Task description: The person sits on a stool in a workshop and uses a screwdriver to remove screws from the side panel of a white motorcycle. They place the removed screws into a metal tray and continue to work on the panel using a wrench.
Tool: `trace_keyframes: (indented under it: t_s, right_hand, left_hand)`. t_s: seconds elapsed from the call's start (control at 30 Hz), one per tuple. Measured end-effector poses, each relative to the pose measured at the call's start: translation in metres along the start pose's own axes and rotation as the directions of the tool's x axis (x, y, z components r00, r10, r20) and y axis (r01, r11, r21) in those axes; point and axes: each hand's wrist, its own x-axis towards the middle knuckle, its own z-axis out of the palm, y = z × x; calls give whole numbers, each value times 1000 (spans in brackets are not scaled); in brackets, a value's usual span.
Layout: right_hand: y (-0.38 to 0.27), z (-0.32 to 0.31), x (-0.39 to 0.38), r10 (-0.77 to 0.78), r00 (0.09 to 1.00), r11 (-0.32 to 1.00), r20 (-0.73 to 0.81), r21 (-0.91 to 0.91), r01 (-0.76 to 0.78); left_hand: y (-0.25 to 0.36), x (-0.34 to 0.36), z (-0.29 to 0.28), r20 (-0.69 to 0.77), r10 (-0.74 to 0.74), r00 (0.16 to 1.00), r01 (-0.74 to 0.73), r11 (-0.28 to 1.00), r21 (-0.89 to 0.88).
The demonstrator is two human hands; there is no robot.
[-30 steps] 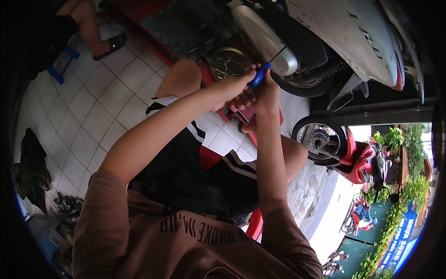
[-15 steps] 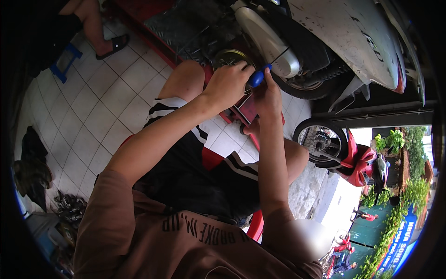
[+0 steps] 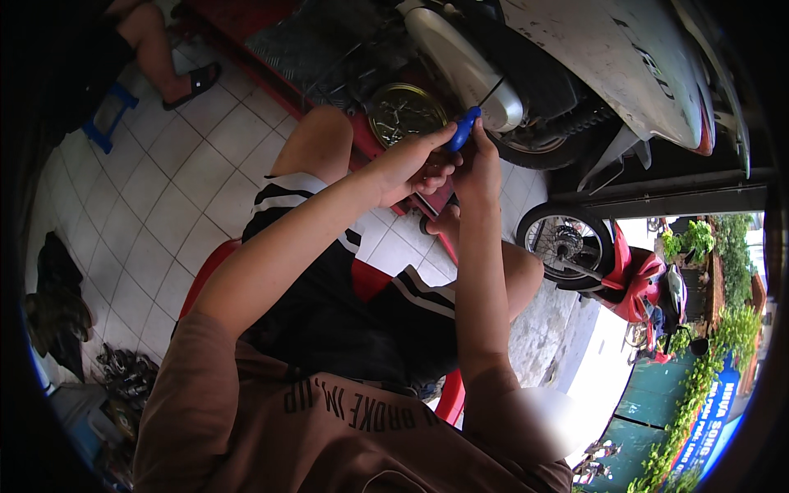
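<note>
Left hand point(image 3: 417, 167) back from round tray point(image 3: 372, 112), tiled floor point(image 3: 189, 185) around

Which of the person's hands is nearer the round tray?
Left. The left hand, at the screwdriver, is just below the tray in the picture; the right hand, also at the screwdriver, is farther off, to the right.

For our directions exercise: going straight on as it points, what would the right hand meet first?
Past the blue handle it touches, the right hand would probably meet the rounded silver cover first, though depth is unclear.
</note>
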Motion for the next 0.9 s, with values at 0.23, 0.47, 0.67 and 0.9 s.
trace_keyframes:
  t_s: [0.23,0.47,0.67,0.9]
  right_hand:
    - [-8,13,-9,38,997,998,-66,53,-35]
    - [-6,12,-6,41,997,999,-72,26,-40]
    - [-8,10,-5,13,998,999,-58,45,-11]
    - [-5,4,-8,48,999,966,-22,256,-40]
  left_hand:
    - [-1,3,6,51,-37,998,46,980,-195]
    - [2,4,10,-35,-55,998,46,974,-222]
    - [4,5,18,-79,-20,997,12,995,-99]
    - [-4,9,17,-157,159,975,-78,900,429]
